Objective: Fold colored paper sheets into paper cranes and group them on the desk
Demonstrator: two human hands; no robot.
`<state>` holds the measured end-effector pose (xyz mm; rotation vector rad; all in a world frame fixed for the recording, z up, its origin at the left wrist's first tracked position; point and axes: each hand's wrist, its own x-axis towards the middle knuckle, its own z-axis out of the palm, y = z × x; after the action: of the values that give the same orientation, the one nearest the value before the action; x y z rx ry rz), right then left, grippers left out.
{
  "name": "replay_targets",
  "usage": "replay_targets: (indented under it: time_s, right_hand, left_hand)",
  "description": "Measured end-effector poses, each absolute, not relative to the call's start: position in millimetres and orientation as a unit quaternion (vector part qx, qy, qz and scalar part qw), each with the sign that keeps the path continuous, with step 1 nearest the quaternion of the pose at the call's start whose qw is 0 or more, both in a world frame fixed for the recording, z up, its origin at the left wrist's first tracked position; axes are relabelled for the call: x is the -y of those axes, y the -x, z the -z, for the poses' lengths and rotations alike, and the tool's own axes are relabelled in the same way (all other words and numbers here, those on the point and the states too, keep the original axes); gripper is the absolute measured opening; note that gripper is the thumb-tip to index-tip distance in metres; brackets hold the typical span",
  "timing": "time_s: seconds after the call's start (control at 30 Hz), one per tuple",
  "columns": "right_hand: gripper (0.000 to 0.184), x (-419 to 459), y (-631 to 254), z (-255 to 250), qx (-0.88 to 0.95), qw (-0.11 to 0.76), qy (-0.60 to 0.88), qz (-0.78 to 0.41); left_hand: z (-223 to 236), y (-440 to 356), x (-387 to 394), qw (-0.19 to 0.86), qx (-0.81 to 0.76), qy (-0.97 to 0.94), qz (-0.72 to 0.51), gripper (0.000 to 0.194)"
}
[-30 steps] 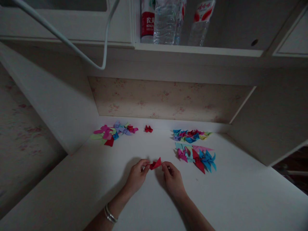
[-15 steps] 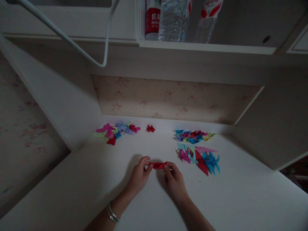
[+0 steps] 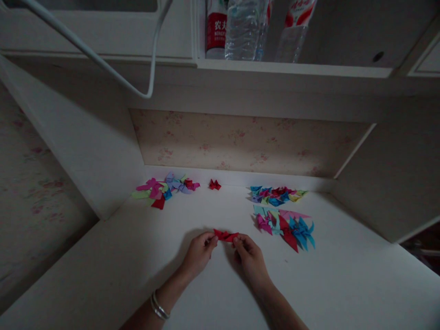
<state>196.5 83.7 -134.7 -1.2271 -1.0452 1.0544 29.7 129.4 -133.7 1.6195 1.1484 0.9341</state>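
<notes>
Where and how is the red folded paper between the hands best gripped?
Probably at its two ends, in light finger pinches: the left hand from the left, the right hand from the right. The red folded paper stretches crosswise between them, long and narrow, and end grips leave its folded middle uncovered.

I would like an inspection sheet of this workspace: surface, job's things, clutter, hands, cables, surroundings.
Surface: flat white desktop, partly shadowed.
Job's things: folded red paper piece, held.
Clutter: multicoloured folded-paper pieces, left and right; small red paper fold between.
Hands: left hand, right hand; each holds one end of the held piece.
Cables: bent white tube overhead, possibly a cable.
Surroundings: clear plastic bottles on white shelf; flower-patterned wall panel.
</notes>
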Motion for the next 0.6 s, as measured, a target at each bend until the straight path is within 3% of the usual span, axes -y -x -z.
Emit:
replay_targets:
  time_s: [0.6]
  right_hand:
    - [0.032, -78.9, -195.2, 129.1, 0.514, 0.498, 0.553, -0.427]
  left_hand:
    - [131.4, -27.4, -131.2, 0.485, -0.470, -0.631, -0.381, 0.040]
